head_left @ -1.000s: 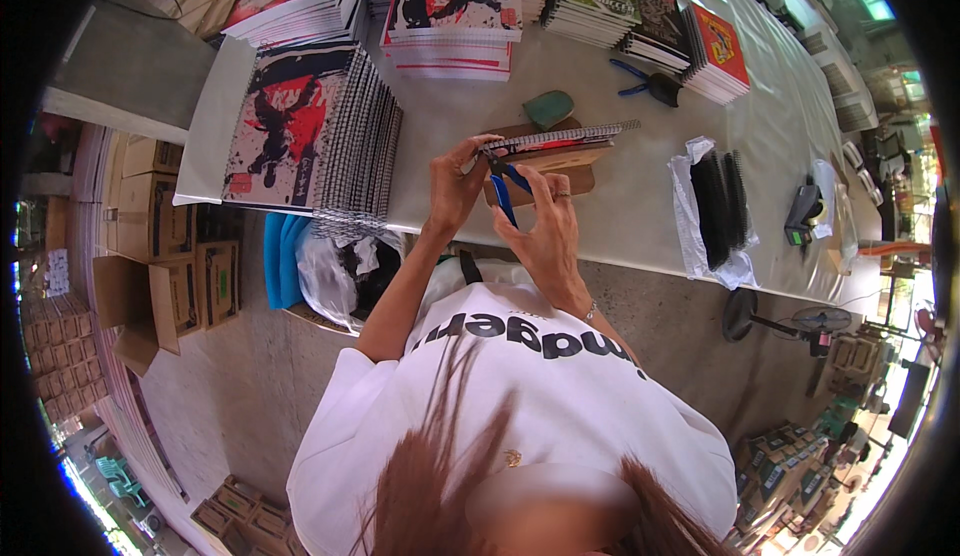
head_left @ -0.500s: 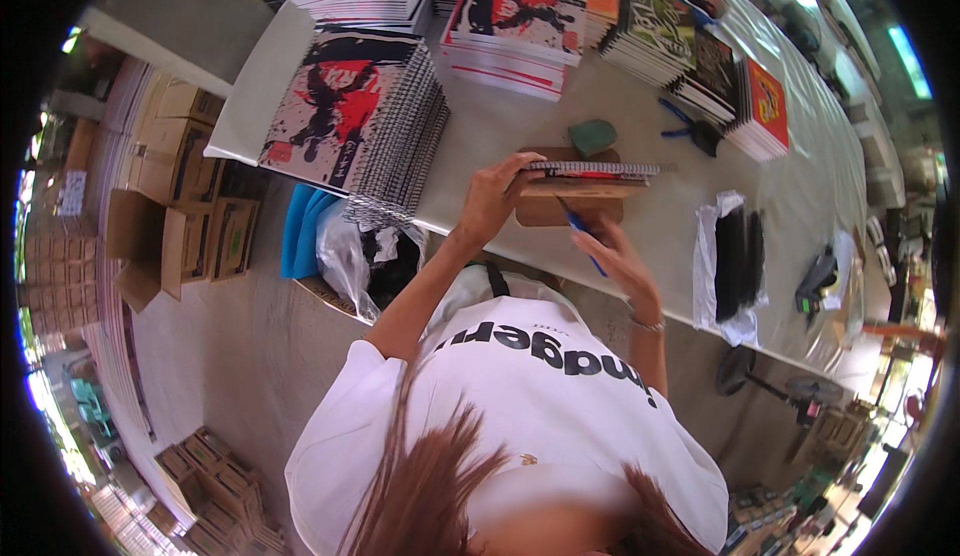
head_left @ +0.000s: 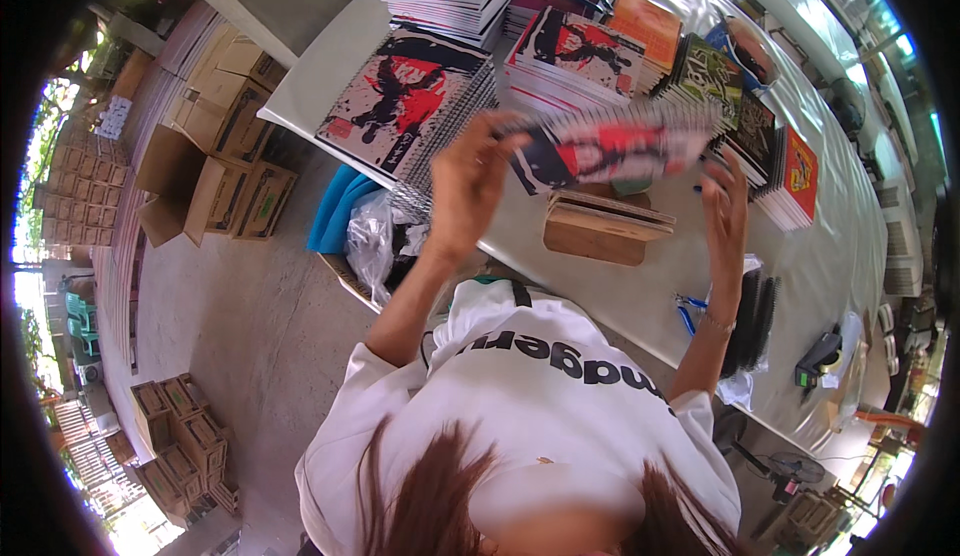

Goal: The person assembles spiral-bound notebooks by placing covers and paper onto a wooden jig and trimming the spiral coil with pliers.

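Observation:
A spiral notebook (head_left: 620, 151) with a red, black and white cover is lifted above the table, blurred by motion, its wire edge facing away from me. My left hand (head_left: 468, 181) is closed on its left end. At the notebook's right end, my right hand (head_left: 726, 201) has its fingers spread and slightly curled; whether they touch it I cannot tell. Below stands a wooden holder (head_left: 600, 236) with an upright slotted piece. Blue-handled pliers (head_left: 687, 311) lie on the table by my right forearm. A green object (head_left: 630, 186) behind the holder is mostly hidden.
To the left rises a stack of matching spiral notebooks (head_left: 400, 106). More book stacks (head_left: 575, 51) line the far side of the table (head_left: 510, 236). Black wire spines (head_left: 752, 331) lie at right. A box with a plastic bag (head_left: 368, 241) stands under the left edge, near cardboard cartons (head_left: 225, 176).
My left hand has raised the notebook out of the wooden holder and turned its cover into view. My right hand has let go of the pliers and moved up to the notebook's right end.

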A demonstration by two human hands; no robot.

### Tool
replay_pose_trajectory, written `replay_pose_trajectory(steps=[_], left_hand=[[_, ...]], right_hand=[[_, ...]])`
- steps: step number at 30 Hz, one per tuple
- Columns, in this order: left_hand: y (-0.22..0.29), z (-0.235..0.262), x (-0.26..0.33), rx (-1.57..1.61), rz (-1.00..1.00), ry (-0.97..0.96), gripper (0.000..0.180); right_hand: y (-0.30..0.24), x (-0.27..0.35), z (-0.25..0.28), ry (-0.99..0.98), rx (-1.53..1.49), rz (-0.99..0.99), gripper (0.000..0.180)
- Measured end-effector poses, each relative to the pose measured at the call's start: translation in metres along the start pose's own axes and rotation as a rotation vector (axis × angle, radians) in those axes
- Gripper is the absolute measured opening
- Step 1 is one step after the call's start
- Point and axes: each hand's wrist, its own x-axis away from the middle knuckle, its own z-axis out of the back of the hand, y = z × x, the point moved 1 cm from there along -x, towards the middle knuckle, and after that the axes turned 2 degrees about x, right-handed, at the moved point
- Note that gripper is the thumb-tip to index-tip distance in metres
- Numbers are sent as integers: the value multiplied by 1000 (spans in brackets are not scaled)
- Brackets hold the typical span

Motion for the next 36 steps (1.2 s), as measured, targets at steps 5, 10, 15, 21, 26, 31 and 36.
replay_pose_trajectory(steps=[5,10,15,21,26,31,36], left_hand=[[-5,63,-39,235,-110,276,24],[-43,140,-50,294,-91,359,30],[-76,166,-43,170,28,504,29],[-108,173,-45,-71,-64,576,30],[-128,171,-45,-112,-74,599,30],[-126,167,-43,-153,-57,613,29],[-113,149,-38,-308,-285,751,39]], right_hand=[[-65,-73,-96,-198,-377,191,42],[-90,-131,-198,-341,-660,79,35],[-82,-135,-259,-370,-560,32,31],[-70,-130,-276,-220,-142,180,26],[-68,-125,-271,-141,-33,233,23],[-55,-126,-270,-70,-3,280,20],[-47,-126,-281,-109,-248,139,47]])
